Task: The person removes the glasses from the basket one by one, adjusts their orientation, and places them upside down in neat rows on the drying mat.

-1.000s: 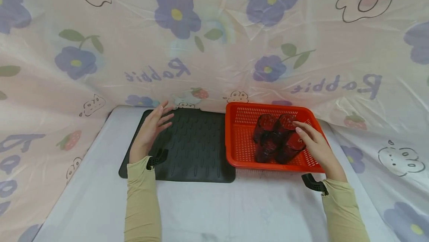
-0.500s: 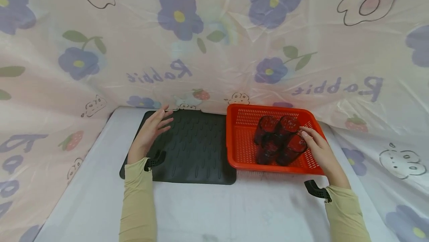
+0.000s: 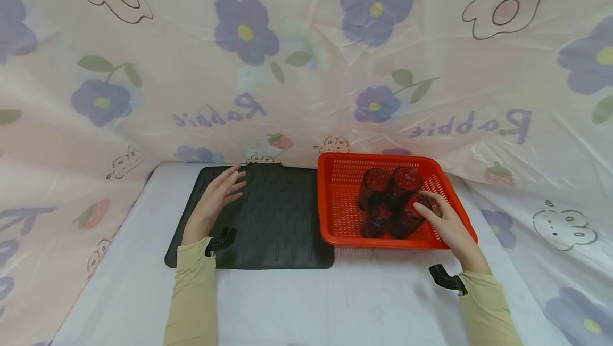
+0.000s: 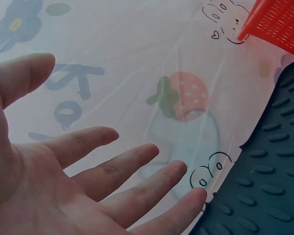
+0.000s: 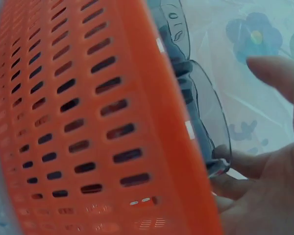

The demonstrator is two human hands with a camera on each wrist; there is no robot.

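Note:
My left hand (image 3: 212,205) hovers above the left part of a black ridged mat (image 3: 282,218), its palm bare and fingers spread in the left wrist view. My right hand (image 3: 447,224) reaches over the right side of a red plastic basket (image 3: 342,239), at the nearest right one of several dark see-through drinking glasses (image 3: 378,215). In the right wrist view, fingertips lie against the rim of that glass (image 5: 210,117), while the thumb stands apart from it. The basket wall hides the lower part of the glass there.
A white-covered table (image 3: 287,303) carries the mat and the basket side by side. Behind and at both sides hangs a printed plastic sheet (image 3: 306,85) with flowers and rabbits. Each wrist wears a black camera strap (image 3: 447,278).
My right hand has lowered slightly, bringing its fingers to the rim of the near right glass. The left hand keeps nearly the same pose. The head view has shifted a little.

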